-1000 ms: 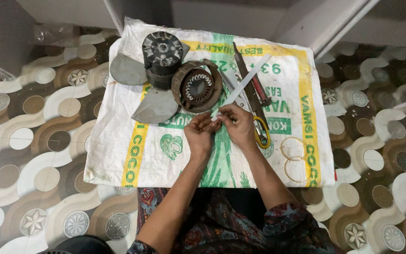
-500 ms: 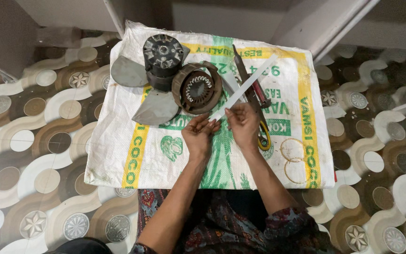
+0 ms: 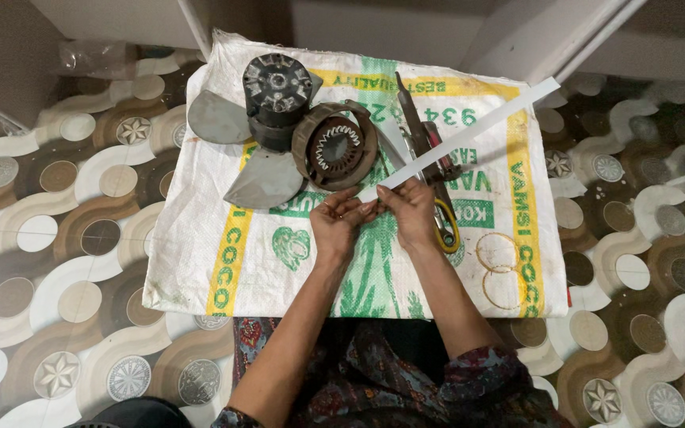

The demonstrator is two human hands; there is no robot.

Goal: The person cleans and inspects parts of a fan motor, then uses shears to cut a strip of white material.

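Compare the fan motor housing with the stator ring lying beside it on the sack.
The fan motor housing is dark, closed and taller, with grey blades at its sides; the stator ring is brownish, lower and open in the middle, showing toothed slots. The housing lies farther from the hands, the ring nearer. Both are round and rest on the woven sack.

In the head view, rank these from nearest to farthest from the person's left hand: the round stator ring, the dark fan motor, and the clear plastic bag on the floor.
From the left hand:
1. Stator ring, just above the hand on the sack.
2. Fan motor, farther up and left, between the grey blades.
3. Clear plastic bag, far upper left, off the sack on the floor.
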